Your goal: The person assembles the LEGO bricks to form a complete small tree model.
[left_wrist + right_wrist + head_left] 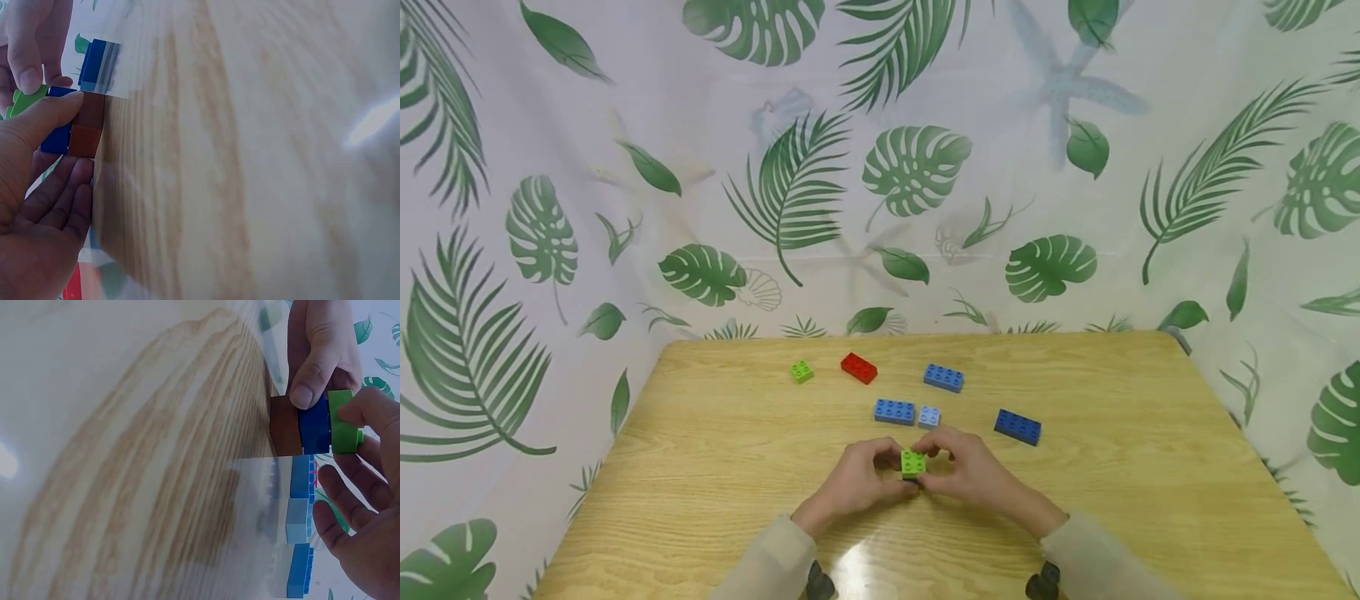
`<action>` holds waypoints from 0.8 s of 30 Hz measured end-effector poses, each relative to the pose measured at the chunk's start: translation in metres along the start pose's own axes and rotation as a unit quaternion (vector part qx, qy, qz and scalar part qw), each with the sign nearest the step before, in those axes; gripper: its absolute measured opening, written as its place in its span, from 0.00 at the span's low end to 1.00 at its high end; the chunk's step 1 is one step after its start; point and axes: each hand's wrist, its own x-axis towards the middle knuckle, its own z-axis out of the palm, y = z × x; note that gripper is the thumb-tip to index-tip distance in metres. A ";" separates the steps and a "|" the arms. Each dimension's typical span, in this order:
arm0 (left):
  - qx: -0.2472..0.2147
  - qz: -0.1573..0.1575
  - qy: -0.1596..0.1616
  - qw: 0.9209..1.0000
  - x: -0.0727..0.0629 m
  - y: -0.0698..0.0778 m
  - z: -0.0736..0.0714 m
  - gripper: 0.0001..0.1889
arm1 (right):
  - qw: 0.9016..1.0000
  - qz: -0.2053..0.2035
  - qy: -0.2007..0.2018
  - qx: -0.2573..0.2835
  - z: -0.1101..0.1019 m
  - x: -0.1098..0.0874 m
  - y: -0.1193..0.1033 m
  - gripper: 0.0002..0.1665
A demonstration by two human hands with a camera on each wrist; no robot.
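Observation:
In the head view, my two hands meet over a small stack of toy building bricks near the table's front middle. A lime green 2x2 brick (913,464) tops the stack. Below it is a dark blue brick (314,431), and a brown brick (285,428) stands lowest, at the tabletop. My left hand (861,477) grips the dark blue brick, its thumb on the near side. My right hand (970,475) pinches the green brick between thumb and fingers. Green and dark blue bricks touch; whether their studs are fully pressed together I cannot tell.
Beyond the hands lie a blue brick (894,411) and a light blue brick (928,417) side by side. Farther back are another blue brick (943,377), a red brick (859,368) and a small green brick (802,372). A dark blue brick (1018,427) lies to the right.

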 end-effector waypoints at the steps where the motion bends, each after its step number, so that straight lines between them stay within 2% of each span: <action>1: 0.000 0.001 0.000 1.000 0.000 0.000 0.000 0.14 | 1.000 -0.005 0.003 -0.001 0.001 0.000 0.000 0.17; 9: 0.000 0.006 0.002 1.000 0.001 0.000 0.000 0.14 | 0.999 -0.043 0.020 -0.002 0.004 0.000 0.000 0.16; 15: 0.000 0.004 0.005 1.000 0.002 0.000 0.000 0.14 | 0.999 -0.041 0.016 0.006 0.003 0.000 0.001 0.16; 24: 0.005 -0.005 0.011 1.000 -0.001 0.001 0.003 0.15 | 1.000 -0.028 0.000 -0.015 0.001 -0.001 0.001 0.17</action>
